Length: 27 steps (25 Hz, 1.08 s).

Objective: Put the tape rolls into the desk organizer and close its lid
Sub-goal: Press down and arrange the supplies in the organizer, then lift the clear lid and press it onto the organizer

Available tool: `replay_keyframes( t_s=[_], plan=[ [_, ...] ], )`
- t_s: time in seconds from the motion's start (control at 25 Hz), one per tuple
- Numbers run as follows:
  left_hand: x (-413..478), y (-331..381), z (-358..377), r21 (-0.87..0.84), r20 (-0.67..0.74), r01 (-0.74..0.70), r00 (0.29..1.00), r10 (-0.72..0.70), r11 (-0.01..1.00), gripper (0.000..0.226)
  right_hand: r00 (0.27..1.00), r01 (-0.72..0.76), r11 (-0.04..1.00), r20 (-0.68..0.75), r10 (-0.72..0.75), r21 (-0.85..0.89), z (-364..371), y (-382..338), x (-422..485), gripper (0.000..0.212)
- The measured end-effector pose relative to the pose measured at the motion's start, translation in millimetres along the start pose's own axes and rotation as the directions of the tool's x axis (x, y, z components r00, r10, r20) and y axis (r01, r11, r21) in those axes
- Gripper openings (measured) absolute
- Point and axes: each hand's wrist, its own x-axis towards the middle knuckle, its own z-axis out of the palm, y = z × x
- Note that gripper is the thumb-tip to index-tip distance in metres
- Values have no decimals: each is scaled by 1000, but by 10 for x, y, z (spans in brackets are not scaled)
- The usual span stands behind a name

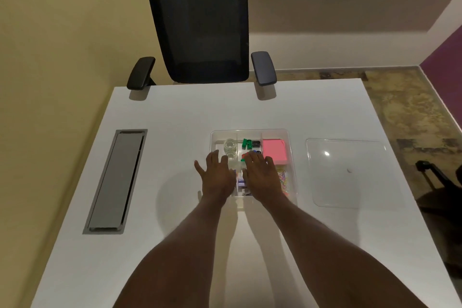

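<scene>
A clear plastic desk organizer (287, 134) sits open on the white desk, split into compartments. Clear tape rolls (230, 145) lie in its far left compartment. Its clear lid (350, 172) lies flat on the desk to the right, apart from the box. My left hand (217, 175) hovers over the organizer's near left part, fingers spread, holding nothing. Over the middle compartments my right hand (262, 175) is spread the same way and is also empty. Both hands hide the near compartments.
Pink sticky notes (273, 150), green and black clips (250, 144) and coloured paper clips (283, 179) fill other compartments. A grey cable hatch (117, 180) is set in the desk at left. A black office chair (200, 25) stands at the far edge.
</scene>
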Motion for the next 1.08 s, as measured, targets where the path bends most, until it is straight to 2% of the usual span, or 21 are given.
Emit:
replay_keyframes(
  t_s=[0.08, 0.2, 0.4, 0.52, 0.88, 1.08],
  plan=[
    [-150, 146, -4, -16, -9, -13, 1000, 13, 1000, 53, 1000, 5, 999, -26, -6, -34, -98, 115, -196, 32],
    [-369, 421, 47, -28, -12, -22, 1000, 21, 999, 53, 999, -46, 998, 16, 46, -35, -220, 333, -452, 35],
    [-636, 954, 203, -144, 7, -13, 1000, 14, 989, 49, 996, -91, 990, 16, 93, -105, -260, 912, -870, 21],
    [-742, 1403, 336, -65, 48, -70, 996, 74, 995, 50, 982, -171, 978, 63, 179, -123, -275, 1409, -1102, 30],
    [-724, 2600, 731, -56, 94, -123, 987, 128, 991, 46, 918, -319, 944, 218, 331, -90, -281, 2840, -1430, 45],
    [-447, 2919, 883, -91, 118, -70, 990, 80, 993, 44, 885, -381, 923, 267, 382, -58, -110, 3438, -1379, 48]
  ],
)
